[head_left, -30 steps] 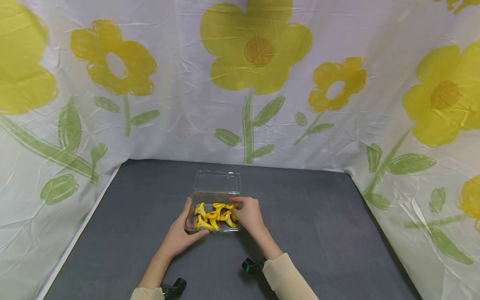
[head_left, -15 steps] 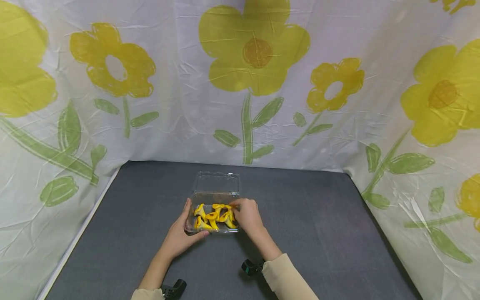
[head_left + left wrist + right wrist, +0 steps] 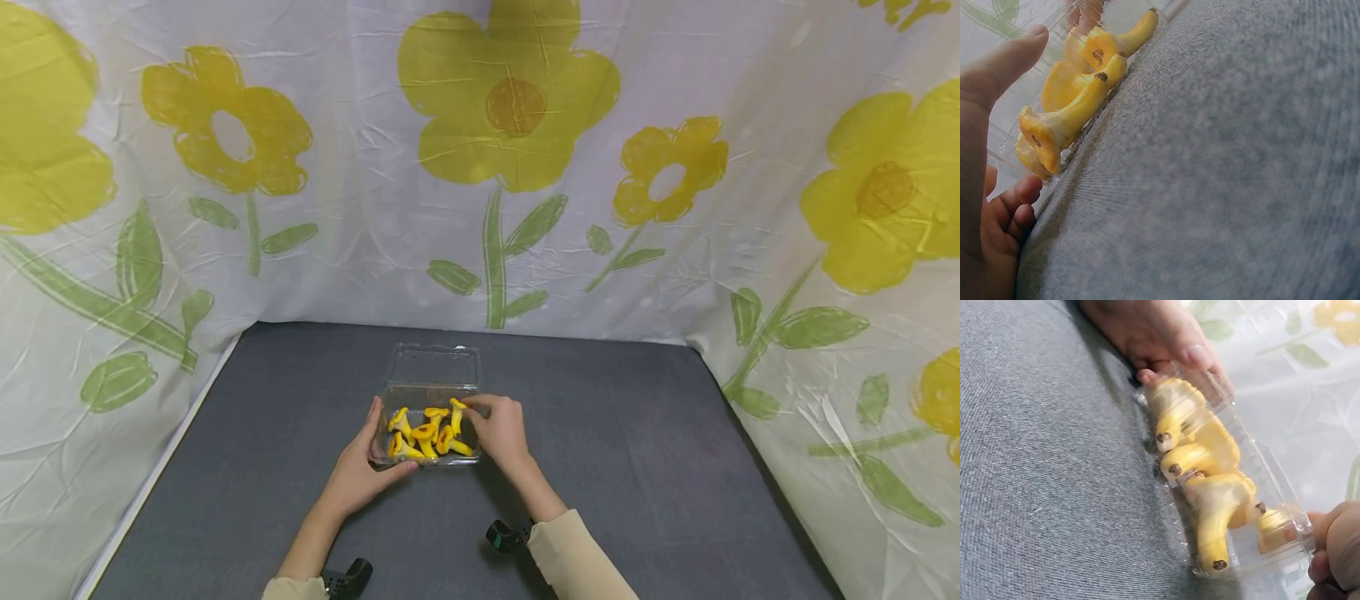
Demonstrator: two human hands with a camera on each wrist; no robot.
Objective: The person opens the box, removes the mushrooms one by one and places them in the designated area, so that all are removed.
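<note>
A clear plastic clamshell box (image 3: 431, 392) stands on the table with its lid (image 3: 435, 365) folded back. Inside lie several yellow chanterelle mushrooms (image 3: 425, 437) with dark stem ends. My left hand (image 3: 360, 467) grips the box's near left corner, thumb along the front wall and fingers down the left side. Over the right wall reaches my right hand (image 3: 502, 429), its thumb and forefinger pinching one chanterelle (image 3: 457, 417) that stands nearly upright at the back right. In the right wrist view this mushroom (image 3: 1275, 528) shows through the plastic; part of the right hand is cut off.
Dark grey cloth covers the table (image 3: 615, 450). A white curtain (image 3: 360, 250) printed with yellow flowers hangs behind and at both sides. Black wrist devices (image 3: 348, 577) sit on both forearms beside beige sleeves.
My right hand went slightly into the box, then rose a little; the chanterelle at its fingertips has turned more upright. Another mushroom at the right now lies lower. The left hand keeps its hold.
</note>
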